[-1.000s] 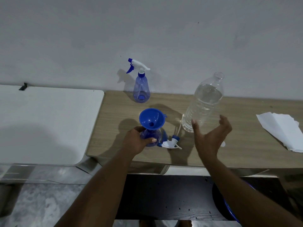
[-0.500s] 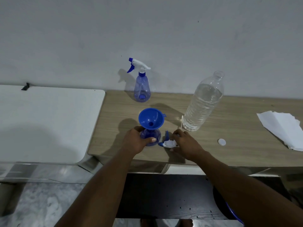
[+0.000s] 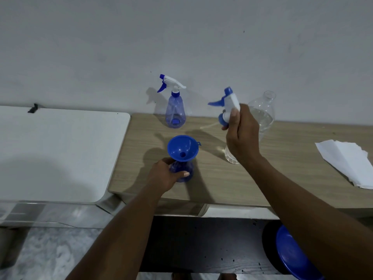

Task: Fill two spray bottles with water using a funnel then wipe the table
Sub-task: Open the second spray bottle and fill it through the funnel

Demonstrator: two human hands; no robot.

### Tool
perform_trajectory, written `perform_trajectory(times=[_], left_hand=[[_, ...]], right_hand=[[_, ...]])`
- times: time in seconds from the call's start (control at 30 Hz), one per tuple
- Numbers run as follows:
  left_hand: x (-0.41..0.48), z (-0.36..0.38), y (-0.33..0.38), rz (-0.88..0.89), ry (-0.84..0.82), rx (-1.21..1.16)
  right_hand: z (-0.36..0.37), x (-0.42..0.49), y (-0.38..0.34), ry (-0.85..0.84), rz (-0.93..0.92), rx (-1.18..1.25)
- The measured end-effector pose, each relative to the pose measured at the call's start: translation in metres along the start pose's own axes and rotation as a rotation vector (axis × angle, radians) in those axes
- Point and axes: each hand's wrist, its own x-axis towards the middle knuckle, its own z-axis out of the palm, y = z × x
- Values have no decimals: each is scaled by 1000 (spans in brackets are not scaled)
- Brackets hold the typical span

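Spray bottles are what this is about, and two stand on the wooden table (image 3: 262,178); going from the left, a white surface (image 3: 60,148) butts against the table's left end, with a small black clip (image 3: 33,108) at its far edge by the wall. The left hand (image 3: 164,174) is wrapped around the near spray bottle (image 3: 184,172), which stands close to the table's front edge with its head off; a blue funnel (image 3: 182,148) sits upright in its neck. Behind it, near the wall, the far spray bottle (image 3: 175,112) stands upright with its white and blue trigger head screwed on. Further right the right hand (image 3: 242,134) is lifted above the table, fingers closed on a loose trigger head (image 3: 229,107), its blue lever pointing left and its thin dip tube (image 3: 209,126) trailing down to the left; the tube looks blurred. Just behind that hand a clear water bottle (image 3: 264,114) stands uncapped, partly hidden by the wrist. Near the table's right end lies a stack of white paper towels (image 3: 347,162); below the table's front edge, at the lower right, part of a blue round object (image 3: 290,257) shows.
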Motion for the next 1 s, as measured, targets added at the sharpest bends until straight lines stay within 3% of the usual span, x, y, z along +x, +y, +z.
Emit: perform_trajectory(times=[0.1, 0.2, 0.53, 0.73, 0.93, 1.0], left_hand=[[2, 0, -1, -12, 6, 21], [2, 0, -1, -8, 5, 42], [-3, -2, 4, 18, -18, -7], [-1, -4, 4, 31, -23, -8], [0, -3, 4, 10, -40, -21], [-1, -3, 5, 11, -34, -11]], right_hand=[[-5, 21, -31, 80, -33, 56], [-5, 27, -40, 54, -44, 51], [6, -62, 42, -336, -57, -184], [-3, -125, 84, -727, -2, -335], [6, -115, 88, -967, 124, -492], [8, -101, 77, -966, 102, -553]])
